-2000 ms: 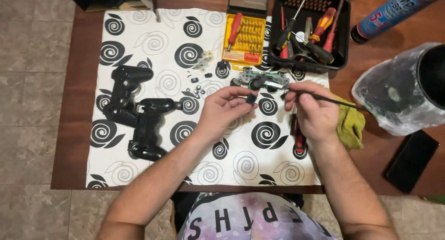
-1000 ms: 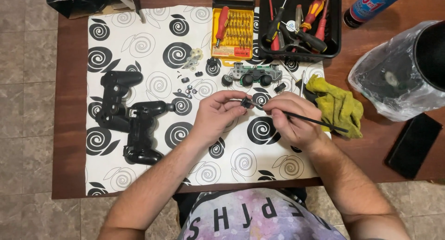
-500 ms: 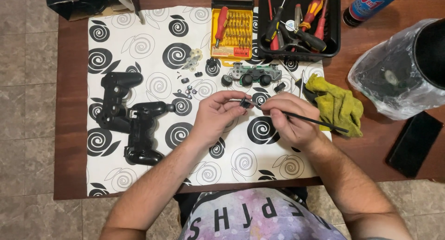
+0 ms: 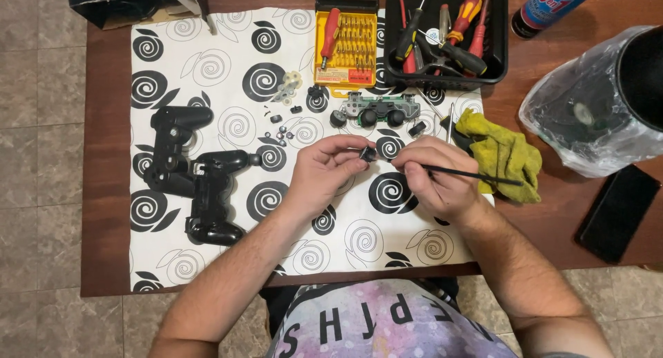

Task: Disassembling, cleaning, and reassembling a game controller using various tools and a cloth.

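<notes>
Head view, left fingers (image 4: 349, 154) pinching small black part (image 4: 367, 153), probably.

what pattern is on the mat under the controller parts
White with black spirals, on the mat, clearest in the head view.

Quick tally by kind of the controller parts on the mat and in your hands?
Black controller shell halves: 2
Green circuit board with thumbsticks: 1
Small black part pinched in left hand, probed by thin black tool in right hand: 1
Total: 4
</notes>
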